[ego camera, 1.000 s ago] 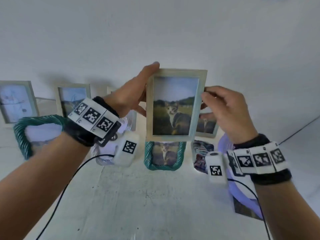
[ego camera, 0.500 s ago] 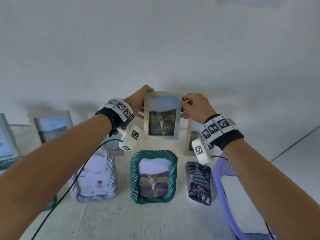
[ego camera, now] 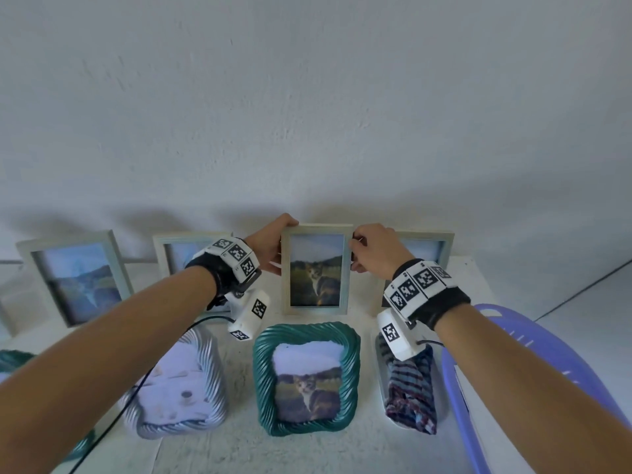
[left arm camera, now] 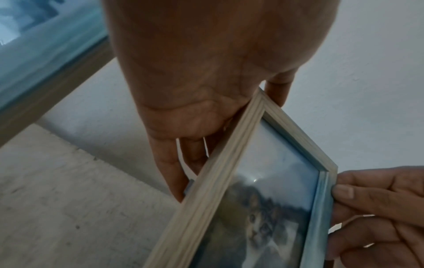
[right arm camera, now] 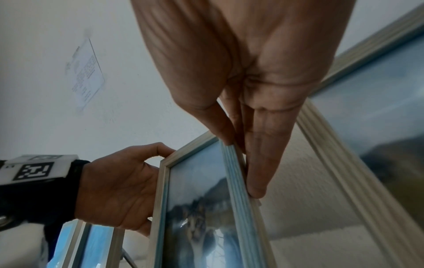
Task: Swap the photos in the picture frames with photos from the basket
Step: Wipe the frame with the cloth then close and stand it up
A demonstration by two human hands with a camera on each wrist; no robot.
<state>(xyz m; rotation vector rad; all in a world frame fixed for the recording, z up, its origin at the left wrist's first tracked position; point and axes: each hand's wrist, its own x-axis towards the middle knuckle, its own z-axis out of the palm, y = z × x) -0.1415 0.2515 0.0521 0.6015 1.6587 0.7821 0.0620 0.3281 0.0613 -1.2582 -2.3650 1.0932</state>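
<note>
A pale wooden frame (ego camera: 316, 270) with a cat photo stands upright at the back of the white table, against the wall. My left hand (ego camera: 273, 246) grips its left edge near the top corner, thumb in front and fingers behind. My right hand (ego camera: 371, 249) pinches the right edge. The left wrist view shows the same frame (left arm camera: 263, 190) between my left hand (left arm camera: 206, 108) and the fingers (left arm camera: 371, 195) of my right hand. In the right wrist view my right hand (right arm camera: 243, 141) pinches the frame (right arm camera: 199, 199). A purple basket (ego camera: 506, 371) with white sheets sits at the right.
A green twisted frame (ego camera: 306, 378) with a cat photo and a silver twisted frame (ego camera: 181, 384) stand in front. A folded striped cloth (ego camera: 410, 395) lies between the green frame and the basket. More pale wooden frames (ego camera: 77, 278) line the wall, one (ego camera: 427, 248) behind my right hand.
Both hands carried the cat frame away from the camera and down to the back row by the wall. The head view tilted, so the front frames now show fully.
</note>
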